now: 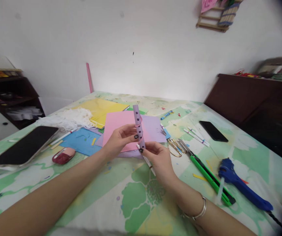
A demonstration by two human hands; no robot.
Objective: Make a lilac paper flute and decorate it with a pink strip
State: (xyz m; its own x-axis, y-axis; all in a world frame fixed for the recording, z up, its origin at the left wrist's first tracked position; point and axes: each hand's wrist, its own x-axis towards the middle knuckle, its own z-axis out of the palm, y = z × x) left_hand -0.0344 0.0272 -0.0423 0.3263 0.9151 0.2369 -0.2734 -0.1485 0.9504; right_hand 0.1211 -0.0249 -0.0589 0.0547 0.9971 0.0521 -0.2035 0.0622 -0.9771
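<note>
A rolled lilac paper tube (pixel 136 115) with dark dots stands nearly upright over the sheets, with a thin pink strip (pixel 141 120) looped around it. My left hand (pixel 121 137) is closed on the tube's left side, thumb against its middle. At the lower end my right hand (pixel 160 160) pinches the tube with thumb and fingers; some fingertips are hidden behind it. A white marker (pixel 150 165) with a dark band slants beside my right hand; whether the hand touches it I cannot tell. Pink paper (pixel 116 123) and lilac paper (pixel 153 123) lie behind.
On the right are gold-handled scissors (pixel 174 149), a green box cutter (pixel 207 175), a blue glue gun (pixel 244 190), markers (pixel 197 137) and a black phone (pixel 213 131). Leftward lie a larger phone (pixel 25 146), a red-pink case (pixel 64 155), white yarn (pixel 69 118) and blue paper (pixel 79 142).
</note>
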